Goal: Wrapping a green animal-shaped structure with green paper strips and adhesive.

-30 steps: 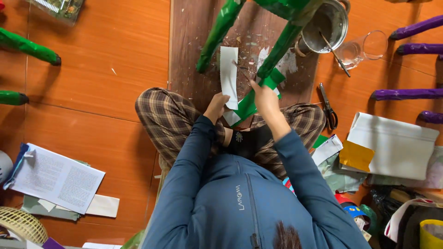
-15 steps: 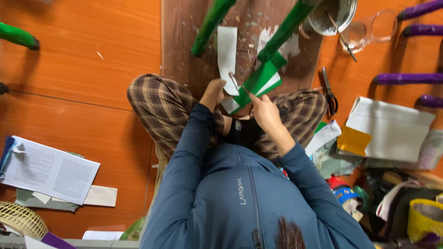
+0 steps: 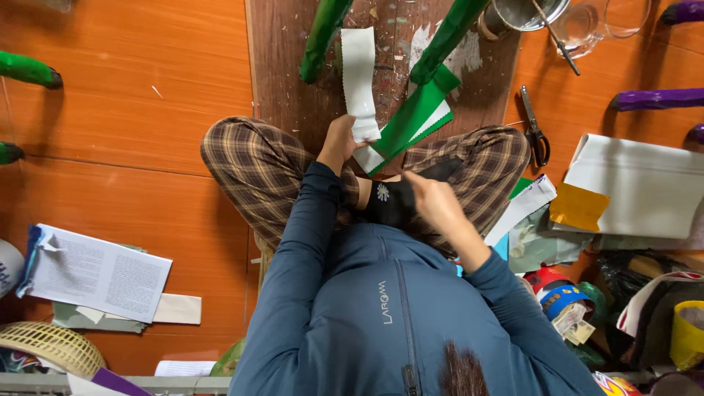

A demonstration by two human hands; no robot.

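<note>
gripping a white paper strip [image 3: 358, 81] in closed fingers, the left hand [image 3: 339, 143] sits beside green paper [image 3: 412, 121]; right hand [image 3: 434, 202] hovers, fingers seemingly loosely curled, empty.

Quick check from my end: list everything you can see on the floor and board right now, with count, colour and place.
white strip: 1, white, on the board, lower end in the left hand
green sheet: 1, green with white backing, board centre
green rods: 2 on the board, 2 more at the left edge
wooden board: 1, brown, top centre
scissors: 1, dark, right of the board
metal pot: 1, silver, top
glass jug: 1, clear, top right
purple rods: at least 2, right edge
printed papers: 1 stack, white, lower left
basket: 1, cream, bottom left
left hand: grips the strip
right hand: empty, above the lap
</note>
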